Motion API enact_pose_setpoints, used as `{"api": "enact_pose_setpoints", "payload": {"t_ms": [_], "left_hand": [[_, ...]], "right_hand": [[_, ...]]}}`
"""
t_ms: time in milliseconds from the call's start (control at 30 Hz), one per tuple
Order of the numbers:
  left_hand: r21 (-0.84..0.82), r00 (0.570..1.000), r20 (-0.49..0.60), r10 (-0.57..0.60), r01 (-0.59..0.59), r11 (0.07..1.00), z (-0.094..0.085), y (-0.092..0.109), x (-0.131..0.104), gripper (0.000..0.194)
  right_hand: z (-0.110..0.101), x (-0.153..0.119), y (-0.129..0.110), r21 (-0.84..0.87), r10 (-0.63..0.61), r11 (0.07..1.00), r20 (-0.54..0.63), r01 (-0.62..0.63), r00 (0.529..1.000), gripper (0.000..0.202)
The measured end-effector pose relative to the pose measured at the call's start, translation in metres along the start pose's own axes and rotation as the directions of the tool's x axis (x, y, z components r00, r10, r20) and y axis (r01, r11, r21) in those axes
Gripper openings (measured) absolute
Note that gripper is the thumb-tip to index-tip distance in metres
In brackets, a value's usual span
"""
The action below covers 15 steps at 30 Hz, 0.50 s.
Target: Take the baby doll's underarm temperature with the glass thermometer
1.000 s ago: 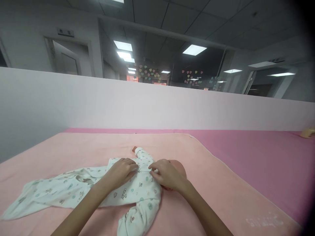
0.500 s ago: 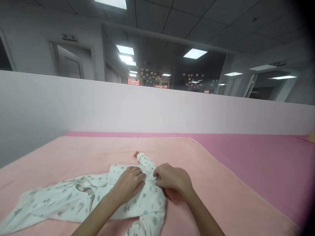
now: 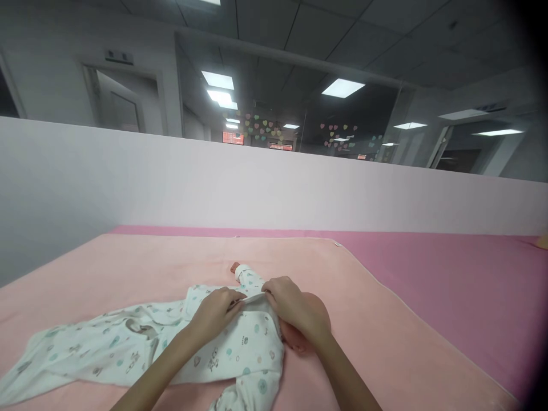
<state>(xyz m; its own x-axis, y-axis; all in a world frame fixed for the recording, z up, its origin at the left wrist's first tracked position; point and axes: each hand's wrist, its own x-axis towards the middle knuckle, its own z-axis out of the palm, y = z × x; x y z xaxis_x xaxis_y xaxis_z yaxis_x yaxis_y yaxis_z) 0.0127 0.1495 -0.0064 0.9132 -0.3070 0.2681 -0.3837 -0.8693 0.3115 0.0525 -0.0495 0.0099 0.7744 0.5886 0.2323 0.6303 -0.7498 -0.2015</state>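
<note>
A doll (image 3: pixel 315 311) lies on its back, its head to the right, dressed in a white patterned top (image 3: pixel 252 342). One small doll hand (image 3: pixel 235 268) sticks out of the far sleeve. My left hand (image 3: pixel 218 311) pinches the front edge of the top at the chest. Close to the doll's neck, my right hand (image 3: pixel 285 299) pinches the same edge, which is stretched and slightly raised between both hands. The doll's face is mostly hidden by my right hand. White patterned trousers (image 3: pixel 98 348) extend to the left, with an opening near the middle.
A peach blanket (image 3: pixel 377 342) lies under the doll, over a pink surface (image 3: pixel 449 285). Behind stands a low white partition wall (image 3: pixel 274 191). Beyond it are windows with heart stickers and a doorway.
Both hands have moved slightly up and away from me, lifting the edge of the top. The cloth between them is now drawn out into a raised fold.
</note>
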Motion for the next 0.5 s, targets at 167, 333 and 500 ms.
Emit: {"api": "enact_pose_setpoints", "payload": {"t_ms": [167, 333, 500], "left_hand": [[-0.099, 0.999, 0.038, 0.004, 0.000, 0.995, -0.020, -0.009, 0.034, 0.039], [-0.168, 0.998, 0.017, 0.056, -0.052, 0.985, -0.029, -0.011, 0.069, 0.034], [-0.082, 0.988, 0.038, 0.151, -0.148, 0.986, -0.025, -0.015, 0.084, 0.030]], "right_hand": [[-0.006, 0.000, -0.003, 0.097, 0.000, 0.995, -0.153, 0.015, 0.988, 0.028], [-0.009, 0.014, 0.001, 0.145, -0.068, 0.987, 0.033, 0.063, 0.997, 0.026], [0.001, 0.041, 0.002, 0.100, -0.124, 0.989, 0.174, 0.108, 0.977, 0.019]]}}
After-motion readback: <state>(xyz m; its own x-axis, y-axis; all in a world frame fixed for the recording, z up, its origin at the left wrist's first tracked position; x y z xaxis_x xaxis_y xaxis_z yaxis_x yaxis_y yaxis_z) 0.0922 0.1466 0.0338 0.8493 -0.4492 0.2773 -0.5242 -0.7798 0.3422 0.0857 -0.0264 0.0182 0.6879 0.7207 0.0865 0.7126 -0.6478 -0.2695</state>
